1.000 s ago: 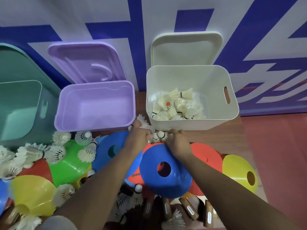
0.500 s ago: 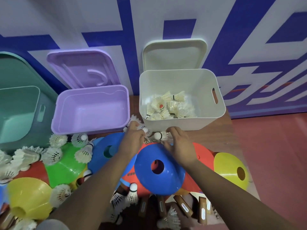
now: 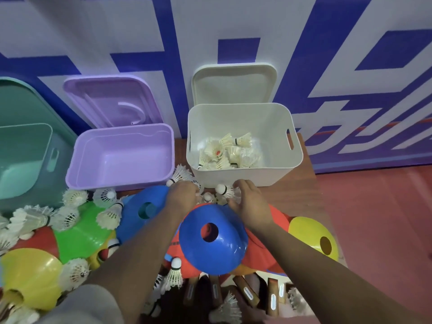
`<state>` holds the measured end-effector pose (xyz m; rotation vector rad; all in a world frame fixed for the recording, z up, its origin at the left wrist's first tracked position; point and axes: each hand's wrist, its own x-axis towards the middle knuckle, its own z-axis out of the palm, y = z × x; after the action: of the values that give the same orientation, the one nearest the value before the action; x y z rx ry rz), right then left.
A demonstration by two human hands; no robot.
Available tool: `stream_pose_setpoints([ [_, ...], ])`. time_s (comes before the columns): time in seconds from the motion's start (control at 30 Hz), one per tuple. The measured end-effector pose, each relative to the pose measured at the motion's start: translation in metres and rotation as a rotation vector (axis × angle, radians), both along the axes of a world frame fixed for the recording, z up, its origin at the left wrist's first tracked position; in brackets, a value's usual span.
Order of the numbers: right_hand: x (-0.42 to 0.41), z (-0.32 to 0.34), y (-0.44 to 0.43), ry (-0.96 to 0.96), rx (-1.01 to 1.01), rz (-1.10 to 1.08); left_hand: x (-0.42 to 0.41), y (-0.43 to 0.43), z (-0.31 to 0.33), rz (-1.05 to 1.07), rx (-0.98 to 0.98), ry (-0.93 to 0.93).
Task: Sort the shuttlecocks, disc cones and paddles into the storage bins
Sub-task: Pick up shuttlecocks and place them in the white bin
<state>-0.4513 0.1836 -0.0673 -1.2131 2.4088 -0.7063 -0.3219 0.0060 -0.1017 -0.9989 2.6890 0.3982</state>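
- Hands barely shift over the last second: left hand (image 3: 184,195) and right hand (image 3: 250,202) stay side by side at the shuttlecock cluster (image 3: 222,190); only the view drifts slightly.
- Left grip: fingers curled down into the cluster. Whether they hold a shuttlecock cannot be told; the back of the hand hides it.
- Right grip: cupped against one shuttlecock, thumb beneath it. Whether it has closed on it cannot be told.
- Shuttlecock cluster: on the bench (image 3: 304,195), touching or just beside the front wall of the white bin (image 3: 243,115).
- White bin: lid up, holds the sorted shuttlecocks (image 3: 224,153).
- Purple bin (image 3: 121,136) and teal bin (image 3: 25,132): lids up, nothing visible inside.
- Blue disc cone (image 3: 224,249): between the forearms, on top of the pile, unsorted.
- Paddles (image 3: 249,294): handles show at the near edge, under the cones.
- Reading: both hands appear to be gathering a handful; the likely next step is a short lift over the white bin's rim. Most of the pile remains unsorted.
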Motion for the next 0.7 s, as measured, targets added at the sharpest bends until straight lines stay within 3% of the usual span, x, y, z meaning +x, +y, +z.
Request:
stream_pose_setpoints([
  [0.17, -0.004, -0.004, -0.006, -0.011, -0.018, 0.005, -0.008, 0.003, 0.000, -0.066, -0.110, 0.013],
  [0.47, 0.001, 0.028, -0.011, -0.066, -0.200, 0.079, 0.043, 0.005, 0.018, 0.000, -0.227, 0.411],
  [0.6, 0.004, 0.044, -0.013, -0.131, -0.258, 0.100, 0.057, 0.008, 0.030, 0.012, -0.299, 0.349],
  [0.7, 0.001, 0.059, -0.018, -0.178, -0.361, 0.110, 0.061, 0.018, 0.066, 0.003, -0.354, 0.515],
])
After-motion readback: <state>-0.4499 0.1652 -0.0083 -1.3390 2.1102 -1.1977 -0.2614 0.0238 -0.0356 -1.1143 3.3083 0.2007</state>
